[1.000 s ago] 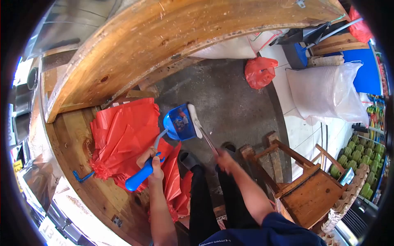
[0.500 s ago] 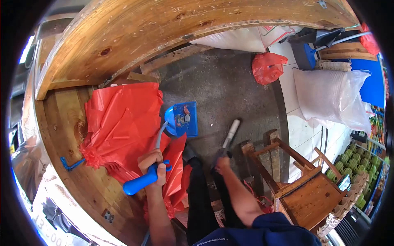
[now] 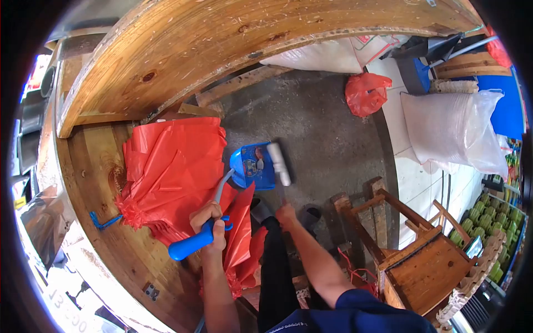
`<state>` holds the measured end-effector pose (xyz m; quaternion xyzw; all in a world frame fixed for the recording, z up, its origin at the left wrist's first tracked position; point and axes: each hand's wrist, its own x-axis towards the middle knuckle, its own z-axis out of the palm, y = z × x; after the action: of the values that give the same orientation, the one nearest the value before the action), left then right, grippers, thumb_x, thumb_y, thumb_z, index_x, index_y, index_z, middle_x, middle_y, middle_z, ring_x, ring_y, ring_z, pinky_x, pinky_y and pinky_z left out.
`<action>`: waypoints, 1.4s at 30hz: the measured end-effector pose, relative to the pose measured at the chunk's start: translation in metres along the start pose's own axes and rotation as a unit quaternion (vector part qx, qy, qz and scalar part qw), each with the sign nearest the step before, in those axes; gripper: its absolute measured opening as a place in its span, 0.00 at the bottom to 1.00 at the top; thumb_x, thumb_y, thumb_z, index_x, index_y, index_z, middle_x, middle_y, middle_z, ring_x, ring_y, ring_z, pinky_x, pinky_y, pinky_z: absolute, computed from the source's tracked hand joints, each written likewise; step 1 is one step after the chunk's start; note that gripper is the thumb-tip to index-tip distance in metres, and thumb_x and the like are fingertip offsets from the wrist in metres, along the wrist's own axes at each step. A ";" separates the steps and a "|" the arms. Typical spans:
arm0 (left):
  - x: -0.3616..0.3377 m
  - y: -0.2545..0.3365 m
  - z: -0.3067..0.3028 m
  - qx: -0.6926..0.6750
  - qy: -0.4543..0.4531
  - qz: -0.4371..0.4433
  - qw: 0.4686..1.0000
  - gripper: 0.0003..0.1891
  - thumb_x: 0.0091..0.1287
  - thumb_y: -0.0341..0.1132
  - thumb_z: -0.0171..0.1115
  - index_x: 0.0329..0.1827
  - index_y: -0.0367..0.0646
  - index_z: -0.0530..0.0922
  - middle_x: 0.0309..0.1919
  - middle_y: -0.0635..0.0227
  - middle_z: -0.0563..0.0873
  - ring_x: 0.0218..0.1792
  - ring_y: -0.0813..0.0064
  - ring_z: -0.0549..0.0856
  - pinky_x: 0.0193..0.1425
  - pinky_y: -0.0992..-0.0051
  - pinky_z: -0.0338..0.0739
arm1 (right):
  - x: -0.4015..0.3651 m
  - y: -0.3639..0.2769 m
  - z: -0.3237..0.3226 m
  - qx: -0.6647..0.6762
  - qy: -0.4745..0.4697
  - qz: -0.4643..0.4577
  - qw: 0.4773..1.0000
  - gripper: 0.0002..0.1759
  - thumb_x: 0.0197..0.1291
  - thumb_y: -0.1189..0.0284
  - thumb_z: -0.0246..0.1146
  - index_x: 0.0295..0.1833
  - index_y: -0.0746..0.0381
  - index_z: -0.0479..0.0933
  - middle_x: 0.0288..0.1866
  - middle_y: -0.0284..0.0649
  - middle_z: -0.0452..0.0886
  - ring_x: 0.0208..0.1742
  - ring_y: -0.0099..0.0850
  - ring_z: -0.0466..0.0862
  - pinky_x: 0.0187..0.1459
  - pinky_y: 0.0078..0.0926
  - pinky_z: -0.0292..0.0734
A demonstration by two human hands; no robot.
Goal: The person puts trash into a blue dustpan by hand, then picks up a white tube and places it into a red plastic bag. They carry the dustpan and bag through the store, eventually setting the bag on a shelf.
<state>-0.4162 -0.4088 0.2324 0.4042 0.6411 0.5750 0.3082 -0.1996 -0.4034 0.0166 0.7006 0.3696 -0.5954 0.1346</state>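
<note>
Two bare hands are in view. The left hand is wrapped round the blue grip of one long-handled blue plastic dustpan, thumb against the grip. The right hand is closed round the handle of one broom with a long white head; its handle is partly blurred.

Just ahead of both hands, the dustpan's pan lies on the dark grey concrete floor with several small scraps of litter in it; I cannot count them. The broom head is right at the pan's open edge, but blur hides whether they touch.

Left of and ahead of the left hand spreads one pile of bright red plastic sheets, with more red folds just right of that hand. Behind the right hand are two dark shoes, one to each side.

Well to the right of the right hand stands one brown wooden stool. Farther ahead and right are one crumpled red plastic bag and one bulky translucent white sack.
</note>
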 end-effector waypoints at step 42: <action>-0.046 -0.003 0.041 0.047 0.143 -0.036 0.988 0.22 0.62 0.42 0.49 0.13 0.37 0.59 0.11 0.63 0.65 0.13 0.69 0.68 0.18 0.74 0.60 | 0.110 -0.110 -0.186 -0.227 0.179 -0.101 0.952 0.29 0.59 0.69 0.48 0.65 0.70 0.58 0.45 0.62 0.77 0.41 0.55 0.81 0.43 0.45 0.78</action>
<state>-0.3595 -0.4289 0.2201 0.3084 0.7192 0.5843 0.2148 -0.1352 -0.1709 -0.0111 0.7055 0.5816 -0.3717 0.1606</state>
